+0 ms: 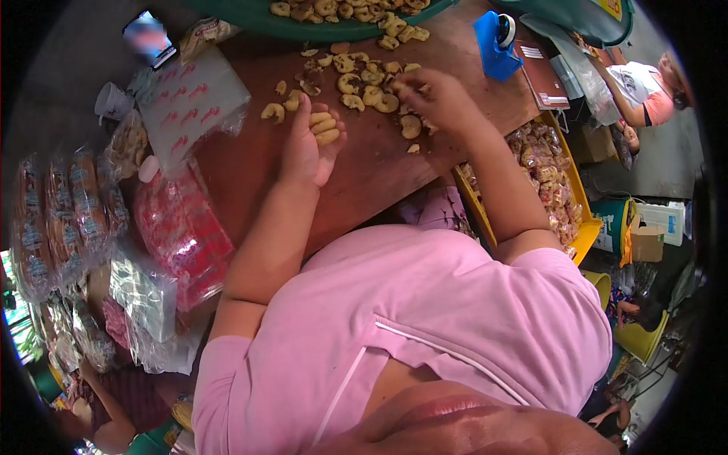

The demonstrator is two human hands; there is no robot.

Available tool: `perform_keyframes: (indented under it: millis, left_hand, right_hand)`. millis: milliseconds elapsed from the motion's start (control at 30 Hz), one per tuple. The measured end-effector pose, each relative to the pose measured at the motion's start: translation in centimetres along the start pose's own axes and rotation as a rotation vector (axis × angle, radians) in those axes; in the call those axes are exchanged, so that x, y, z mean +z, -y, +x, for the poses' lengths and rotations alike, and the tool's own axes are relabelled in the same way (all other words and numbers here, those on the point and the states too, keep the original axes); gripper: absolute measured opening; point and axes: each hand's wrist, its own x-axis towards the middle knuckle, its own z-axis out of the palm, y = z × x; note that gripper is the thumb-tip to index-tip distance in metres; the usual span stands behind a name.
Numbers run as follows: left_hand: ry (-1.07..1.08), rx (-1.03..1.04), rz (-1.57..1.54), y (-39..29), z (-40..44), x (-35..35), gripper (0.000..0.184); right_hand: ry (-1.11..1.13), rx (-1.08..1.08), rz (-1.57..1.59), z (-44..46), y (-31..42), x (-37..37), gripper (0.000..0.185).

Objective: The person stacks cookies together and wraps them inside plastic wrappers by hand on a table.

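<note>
My left hand [315, 144] is curled around several ring-shaped yellow-brown snacks [324, 127], stacked against the palm. To its right, my right hand [432, 98] reaches over the brown table [364, 168] at the edge of the loose snacks [371, 95]. Its fingers are bent together near one piece, and what they hold, if anything, is too small to make out. Beyond both hands, a green basin [318, 29] holds more of these snacks.
A blue tape dispenser [497, 47] stands at the back right, and a yellow crate [584, 220] of packed snacks at the right. Printed plastic sheets [193, 102], a red plastic stack [182, 231], a phone [152, 42] and bagged goods [57, 220] lie left. Other people are at both sides.
</note>
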Motion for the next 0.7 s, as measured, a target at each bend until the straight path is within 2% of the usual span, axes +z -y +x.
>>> perform_keyframes:
  millis: [100, 133, 233, 333, 433, 533, 700]
  left_hand:
    - [-0.010, -0.002, -0.020, -0.1, 0.0, 0.3, 0.040]
    - [-0.015, -0.004, -0.028, -0.1, 0.0, 0.4, 0.040]
    - [0.021, -0.006, -0.026, -0.1, 0.4, -0.1, 0.040]
    - [0.042, -0.002, 0.007, -0.2, 0.2, -0.1, 0.041]
    - [0.041, 0.007, 0.025, -0.3, 0.1, -0.1, 0.043]
    - [0.036, 0.005, 0.011, -0.4, 0.1, 0.0, 0.043]
    - [0.018, 0.003, 0.022, -0.2, -0.1, 0.3, 0.042]
  right_hand:
    - [-0.132, 0.097, -0.120, 0.5, -0.8, -2.6, 0.028]
    - [-0.247, -0.031, -0.348, 0.8, -2.0, -2.4, 0.028]
    - [-0.138, -0.071, -0.442, 1.5, -3.2, -1.9, 0.034]
    - [-0.143, -0.186, -0.611, 1.4, -4.4, 0.8, 0.038]
    - [-0.104, -0.101, -0.669, 1.5, -3.1, 1.4, 0.039]
    - [-0.085, -0.025, -0.508, 2.6, -0.7, 0.6, 0.041]
    - [0.068, -0.037, -0.366, 3.7, -0.7, 0.7, 0.043]
